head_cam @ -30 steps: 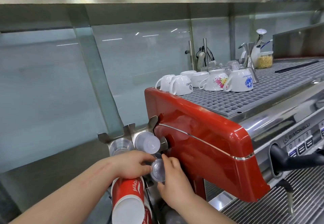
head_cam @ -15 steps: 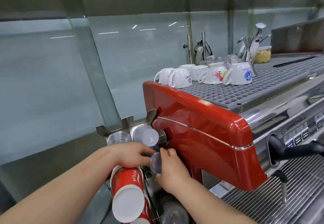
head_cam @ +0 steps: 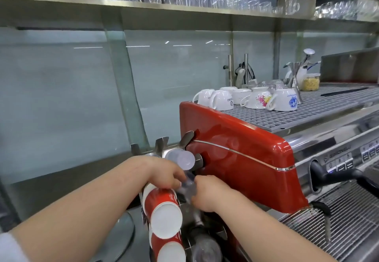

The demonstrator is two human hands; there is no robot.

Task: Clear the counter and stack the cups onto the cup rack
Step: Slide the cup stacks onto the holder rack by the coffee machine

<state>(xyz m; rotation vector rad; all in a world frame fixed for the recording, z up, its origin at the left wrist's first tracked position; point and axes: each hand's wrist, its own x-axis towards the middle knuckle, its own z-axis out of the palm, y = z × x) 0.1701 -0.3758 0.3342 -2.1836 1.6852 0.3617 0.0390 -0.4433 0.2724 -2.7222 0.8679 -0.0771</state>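
At the left end of the red espresso machine (head_cam: 235, 159), a metal cup rack (head_cam: 164, 147) holds sideways stacks. Both hands meet at a small clear cup (head_cam: 187, 185): left hand (head_cam: 164, 172) and right hand (head_cam: 209, 192), fingers curled, pinching it. Pushing it straight along its slot would likely seat it cleanly. A frosted cup (head_cam: 181, 159) fills the slot above; red paper cups (head_cam: 162, 206) fill the lower left slots.

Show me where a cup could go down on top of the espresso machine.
The grate is bare in front of the mugs, toward its near edge, and to the right between the jar and the black stick. The back left corner is crowded with upturned mugs.
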